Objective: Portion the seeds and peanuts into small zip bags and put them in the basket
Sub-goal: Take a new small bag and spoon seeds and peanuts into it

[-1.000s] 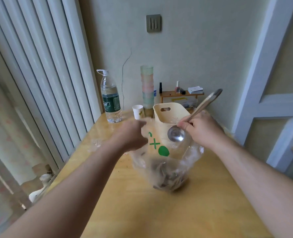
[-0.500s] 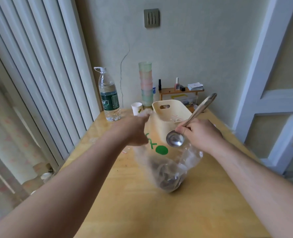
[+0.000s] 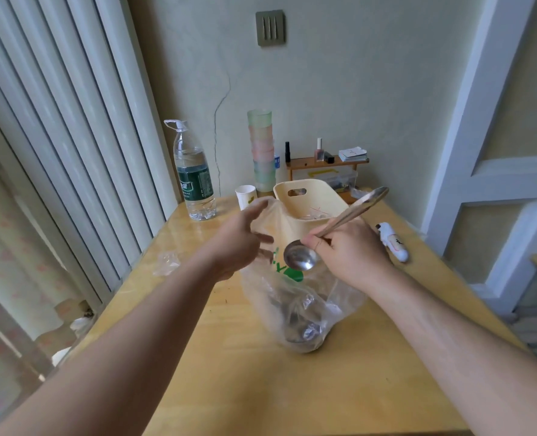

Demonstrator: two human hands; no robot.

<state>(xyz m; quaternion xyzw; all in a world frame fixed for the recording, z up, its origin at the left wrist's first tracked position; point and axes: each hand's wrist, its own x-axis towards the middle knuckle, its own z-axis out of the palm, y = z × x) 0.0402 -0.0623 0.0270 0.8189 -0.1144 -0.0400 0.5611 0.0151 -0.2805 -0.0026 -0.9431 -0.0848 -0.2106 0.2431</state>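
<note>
table (image 3: 292,388), frame centre | bag (image 3: 301,306) of seeds mid-frame, mouth up, directly below both hands | basket (image 3: 304,202) just behind | right hand (image 3: 352,253) grips ladle (image 3: 301,259), bowl over mouth, nearer | left hand (image 3: 242,247) spread, fingers touching rim

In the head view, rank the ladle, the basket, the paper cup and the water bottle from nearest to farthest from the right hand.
1. Ladle: gripped in the right hand.
2. Basket: just behind the hand.
3. Paper cup: farther back, to the left.
4. Water bottle: farthest, at the table's back left.
</note>
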